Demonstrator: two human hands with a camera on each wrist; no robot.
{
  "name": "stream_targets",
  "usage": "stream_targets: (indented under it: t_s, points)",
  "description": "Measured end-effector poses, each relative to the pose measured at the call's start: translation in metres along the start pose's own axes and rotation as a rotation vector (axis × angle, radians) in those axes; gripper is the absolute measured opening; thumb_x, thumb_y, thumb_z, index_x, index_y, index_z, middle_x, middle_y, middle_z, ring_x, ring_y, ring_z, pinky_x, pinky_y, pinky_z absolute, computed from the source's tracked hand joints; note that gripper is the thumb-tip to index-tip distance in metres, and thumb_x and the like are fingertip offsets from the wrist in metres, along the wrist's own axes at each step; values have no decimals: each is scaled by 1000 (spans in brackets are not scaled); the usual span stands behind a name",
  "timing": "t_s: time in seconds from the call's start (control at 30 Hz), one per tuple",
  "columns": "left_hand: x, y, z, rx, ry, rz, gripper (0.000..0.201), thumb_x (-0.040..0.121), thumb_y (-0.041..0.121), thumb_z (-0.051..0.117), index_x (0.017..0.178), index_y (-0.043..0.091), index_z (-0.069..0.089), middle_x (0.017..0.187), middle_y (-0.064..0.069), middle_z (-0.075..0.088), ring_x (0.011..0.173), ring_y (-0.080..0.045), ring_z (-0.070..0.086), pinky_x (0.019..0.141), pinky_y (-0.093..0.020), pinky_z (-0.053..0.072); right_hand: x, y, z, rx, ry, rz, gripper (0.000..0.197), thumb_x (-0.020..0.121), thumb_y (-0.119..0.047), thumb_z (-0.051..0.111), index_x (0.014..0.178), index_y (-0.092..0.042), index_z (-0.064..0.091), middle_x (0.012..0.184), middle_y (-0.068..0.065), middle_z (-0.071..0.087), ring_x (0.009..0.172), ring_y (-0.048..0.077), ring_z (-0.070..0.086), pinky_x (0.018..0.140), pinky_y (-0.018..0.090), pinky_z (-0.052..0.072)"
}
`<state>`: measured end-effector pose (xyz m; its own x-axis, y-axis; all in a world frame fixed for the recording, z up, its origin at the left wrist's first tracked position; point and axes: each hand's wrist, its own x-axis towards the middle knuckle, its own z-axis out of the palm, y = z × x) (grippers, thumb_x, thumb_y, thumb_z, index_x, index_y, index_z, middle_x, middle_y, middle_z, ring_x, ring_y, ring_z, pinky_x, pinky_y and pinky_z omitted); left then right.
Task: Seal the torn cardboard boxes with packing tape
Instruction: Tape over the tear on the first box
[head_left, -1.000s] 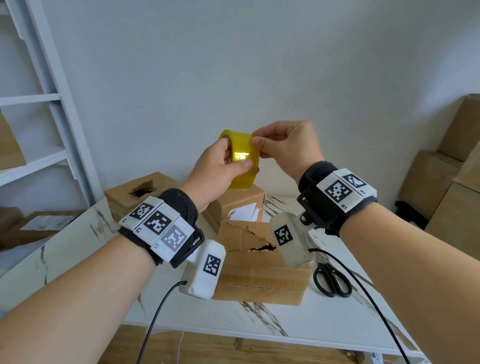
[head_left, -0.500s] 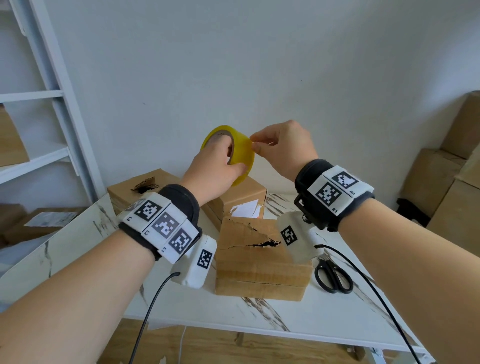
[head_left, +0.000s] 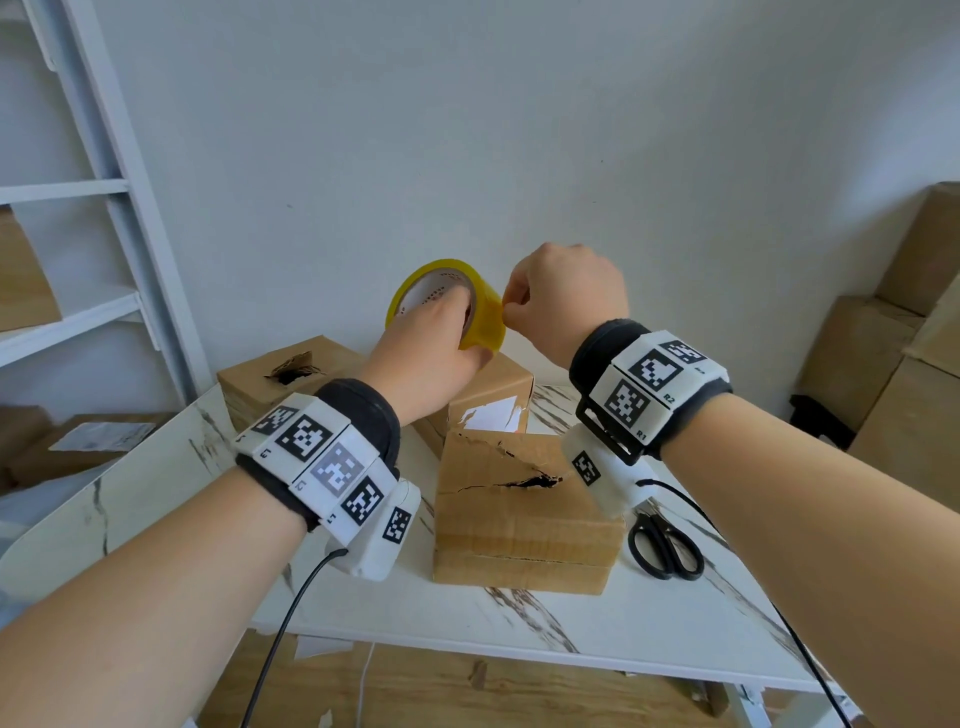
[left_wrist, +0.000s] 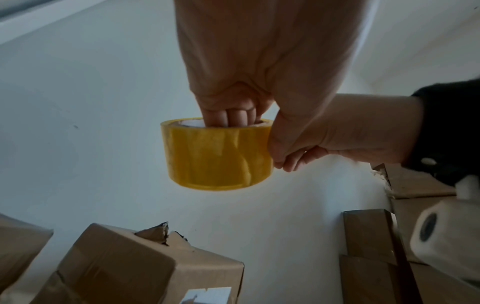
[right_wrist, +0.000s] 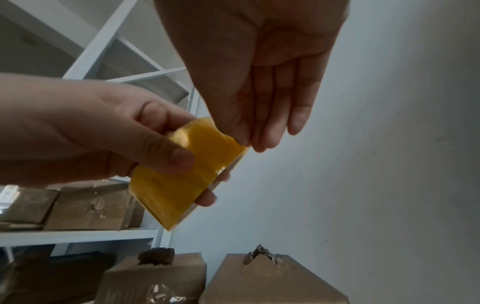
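Note:
A yellow roll of packing tape (head_left: 483, 312) (left_wrist: 218, 154) (right_wrist: 179, 176) is held up in the air above the boxes. My left hand (head_left: 436, 353) grips it, with several fingers pushed through its core and the thumb on the outside. My right hand (head_left: 561, 301) pinches the tape's free end at the roll's right edge with thumb and forefinger (right_wrist: 244, 137). Below lies a cardboard box (head_left: 519, 509) with a long jagged tear across its top. Behind it stand a box with a torn white label (head_left: 493, 395) and a box with a ragged hole (head_left: 280, 374).
Black scissors (head_left: 665, 545) lie on the white marble table (head_left: 623, 623) right of the torn box. A white shelf unit (head_left: 93, 208) holding boxes stands at the left. More cardboard boxes (head_left: 893, 374) are stacked at the right. Cables hang from both wrists.
Both hands and the roll have dropped lower, toward the boxes. The roll has turned so its open core faces me, and the right hand's pinch sits at its edge.

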<state>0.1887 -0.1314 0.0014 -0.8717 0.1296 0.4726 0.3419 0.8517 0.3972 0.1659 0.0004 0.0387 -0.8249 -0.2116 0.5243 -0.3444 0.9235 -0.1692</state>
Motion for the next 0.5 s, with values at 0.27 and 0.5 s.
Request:
stream_targets:
  t_s: [0.27,0.5]
  points:
    - [5,-6,3,-38,18,-45,21,88,25,60,96,10,48,96,-8,60,79,-24,55,59,-30,40,-3,1,3,197,-59,19,7,75,-24,59,72,-18,64,74,0,63,73,21,58,55,24,39]
    - [6,-11,3,-172,14,-84,31,86,27,63,109,10,52,109,-10,60,99,-27,58,86,-47,50,2,14,8,415,-52,50,23,86,-16,60,106,-16,72,103,-1,71,96,15,63,88,28,50]
